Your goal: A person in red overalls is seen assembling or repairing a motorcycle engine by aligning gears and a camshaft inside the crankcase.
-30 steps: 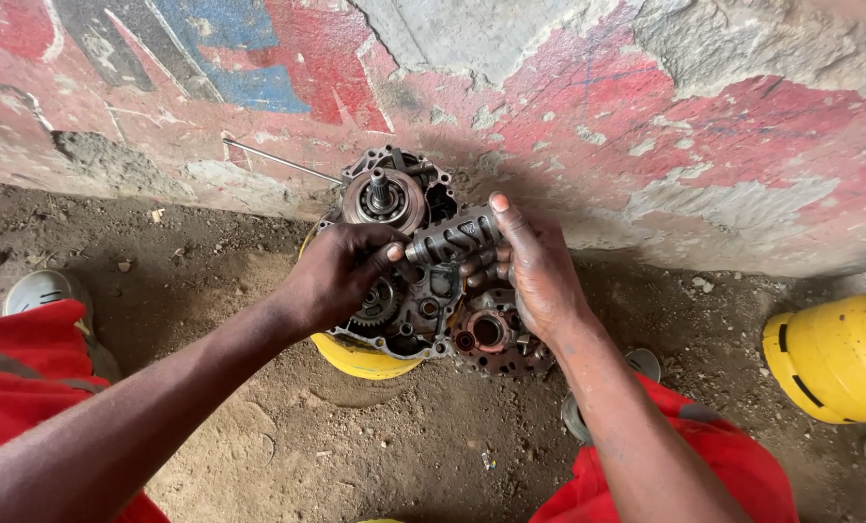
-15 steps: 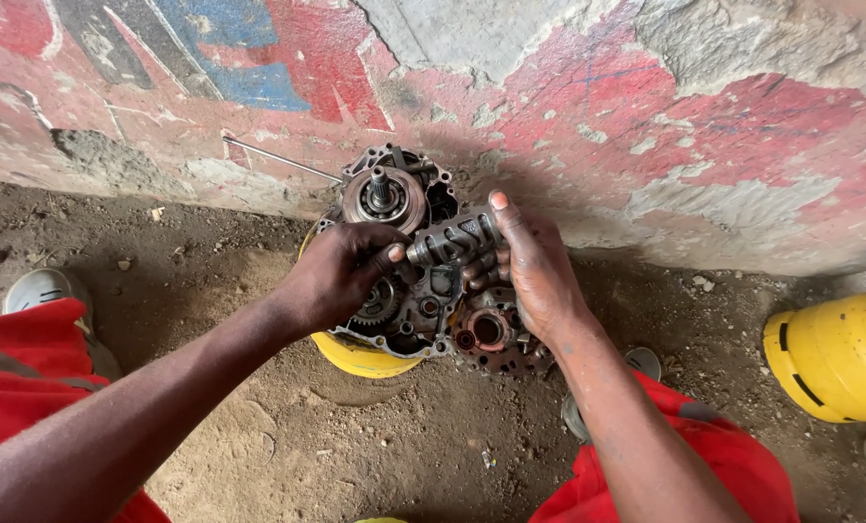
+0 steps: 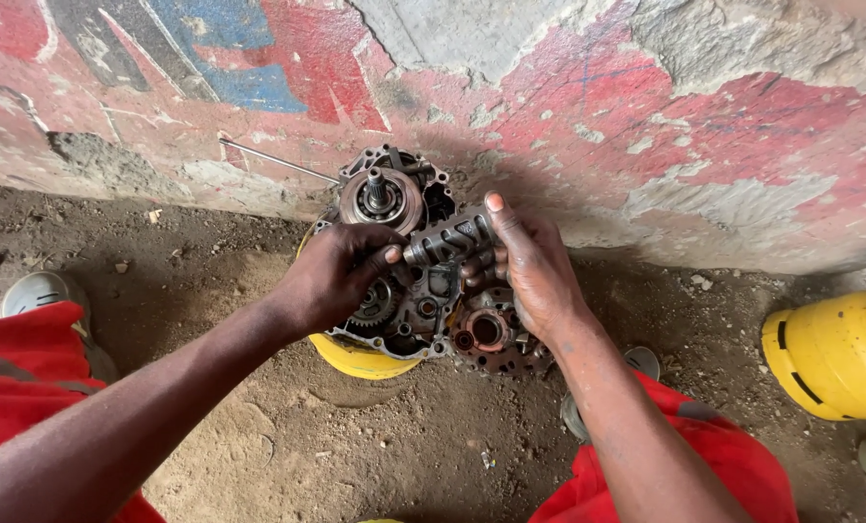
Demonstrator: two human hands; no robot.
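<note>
So we were crouched on the dirt ground [image 3: 355,436] with the open engine case [image 3: 414,291] propped on a yellow bowl [image 3: 355,356], jammed right up against the foot of the painted wall [image 3: 549,126]. Not much room on the far side: the top edge of the case was touching or just shy of the wall, and a thin metal rod [image 3: 278,160] stuck out from behind it to the left along the wall. The near side was roomier, bare dirt between our knees in red trousers [image 3: 26,368]. Over at the right edge of the ground sat a yellow container [image 3: 835,353], well apart from the case.

Our left hand [image 3: 331,276] was curled over the left half of the case, thumb and fingers pinching the narrow left end of the grooved drum [image 3: 449,240]. Our right hand [image 3: 535,266] had its fingers wrapped round the drum's other end, forefinger stretched up along the top. So both hands were closed on that one part, holding it crosswise just above the middle of the case.

The drum itself was a stubby grey steel cylinder, oily, with curved slots cut round it. Below it we could see greasy gears [image 3: 375,305] and a round bearing seat [image 3: 486,331] near the case's lower right corner, and a shaft with a round hub [image 3: 380,194] up at the top
</note>
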